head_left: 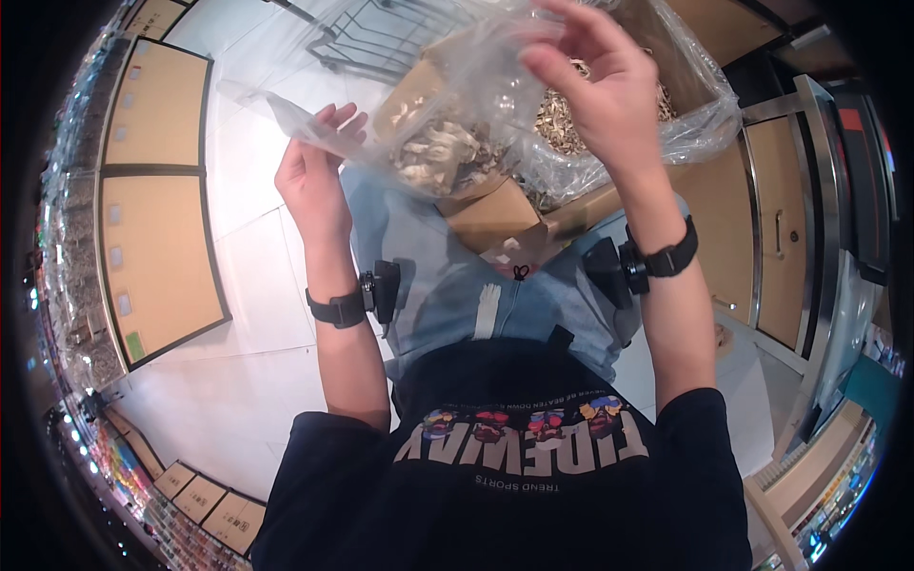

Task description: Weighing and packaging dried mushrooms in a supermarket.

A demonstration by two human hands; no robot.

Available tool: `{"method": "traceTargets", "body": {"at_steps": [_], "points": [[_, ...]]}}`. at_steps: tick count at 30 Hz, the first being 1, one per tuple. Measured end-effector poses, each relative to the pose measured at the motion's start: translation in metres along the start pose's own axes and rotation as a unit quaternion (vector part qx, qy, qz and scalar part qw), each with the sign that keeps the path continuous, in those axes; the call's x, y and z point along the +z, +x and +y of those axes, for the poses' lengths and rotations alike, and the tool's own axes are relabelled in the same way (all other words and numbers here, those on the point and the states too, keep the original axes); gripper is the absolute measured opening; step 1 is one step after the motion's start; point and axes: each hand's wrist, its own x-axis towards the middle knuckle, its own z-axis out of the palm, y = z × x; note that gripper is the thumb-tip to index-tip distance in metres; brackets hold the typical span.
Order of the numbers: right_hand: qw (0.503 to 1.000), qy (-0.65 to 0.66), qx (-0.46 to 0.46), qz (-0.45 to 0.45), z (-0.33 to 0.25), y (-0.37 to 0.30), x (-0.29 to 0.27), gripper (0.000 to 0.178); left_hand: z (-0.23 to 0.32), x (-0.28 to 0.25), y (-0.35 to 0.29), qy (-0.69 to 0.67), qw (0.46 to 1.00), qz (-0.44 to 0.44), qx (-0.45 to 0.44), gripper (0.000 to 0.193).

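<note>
My left hand point(319, 176) is raised at the upper left, its fingers closed on the edge of a clear plastic bag point(457, 90). The film stretches across to my right hand point(614, 100), which is higher up; its thumb and fingers, blurred by motion, curl around the other side of the bag. Behind and below the film, a pile of pale, dried, mushroom-like pieces point(438, 152) lies by an open cardboard box point(495, 214). Beneath my right hand, a larger carton lined with clear plastic point(700, 114) holds brownish dried slices point(557, 119).
A metal wire cart point(390, 38) stands at the far side on white floor tiles point(257, 257). Tan cabinets point(157, 257) line the left, beside shelves of packaged goods. Another tan cabinet door point(776, 228) is at the right. Several cartons point(205, 500) sit at lower left.
</note>
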Motion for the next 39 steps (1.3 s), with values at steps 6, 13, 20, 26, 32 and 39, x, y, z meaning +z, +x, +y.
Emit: {"method": "traceTargets", "body": {"at_steps": [6, 13, 20, 26, 32, 39], "points": [[0.977, -0.118, 0.152, -0.096, 0.046, -0.06, 0.002, 0.024, -0.009, 0.0, 0.003, -0.046, 0.999, -0.02, -0.011, 0.04], [0.993, -0.082, 0.074, -0.035, 0.028, -0.091, 0.014, 0.013, -0.03, -0.016, -0.03, 0.007, 0.999, 0.006, 0.033, 0.029], [0.99, -0.022, 0.117, -0.075, 0.048, -0.097, -0.002, 0.016, -0.023, -0.023, -0.036, -0.093, 0.995, 0.013, 0.046, 0.039], [0.933, -0.1, 0.334, -0.087, 0.115, -0.056, -0.057, 0.042, -0.024, -0.034, -0.026, -0.023, 0.994, 0.098, 0.033, 0.038], [0.82, -0.354, 0.426, -0.146, 0.241, -0.018, -0.136, 0.06, -0.042, -0.058, -0.016, -0.042, 0.991, 0.105, -0.068, 0.028], [0.677, -0.535, 0.481, -0.158, 0.327, -0.02, -0.155, 0.085, -0.062, -0.045, -0.002, -0.042, 0.977, 0.211, 0.005, 0.028]]}}
